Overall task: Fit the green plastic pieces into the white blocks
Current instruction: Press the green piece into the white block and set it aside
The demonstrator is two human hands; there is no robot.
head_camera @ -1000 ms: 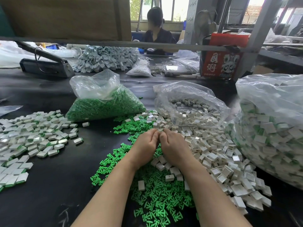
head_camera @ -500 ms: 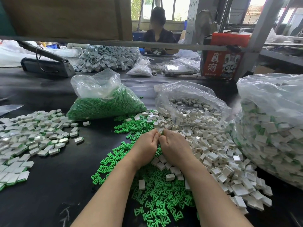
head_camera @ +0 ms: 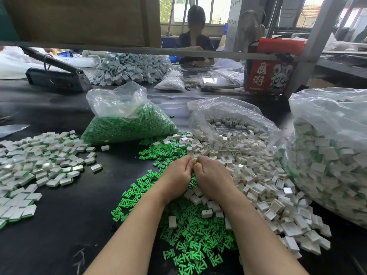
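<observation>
The black table [head_camera: 59, 225] fills most of the view. On the far right sits a very big clear bag [head_camera: 329, 155] stuffed with white blocks that have green showing at their edges. Next to it a smaller clear bag [head_camera: 228, 120] lies open, and loose white blocks [head_camera: 258, 185] spill out of it into a wide heap on the table. These blocks are small, square and boxy, and some show a hollow top. On the left lies a flat spread of finished blocks [head_camera: 39, 165], white with a thin green strip along 1 side. Behind the middle is a bag of green pieces [head_camera: 127, 126], packed tight. Loose green pieces [head_camera: 188, 241] are scattered in front of it and under the arms. They are bright green, tiny, and shaped like little forks with prongs.

The 2 hands meet in the middle, above the green and white heaps. The left hand [head_camera: 178, 173] and the right hand [head_camera: 212, 175] both have curled fingers, knuckles touching. A tiny green bit [head_camera: 196, 160] peeks out between them, pinched at the fingertips. I cannot tell which hand holds a block.
</observation>
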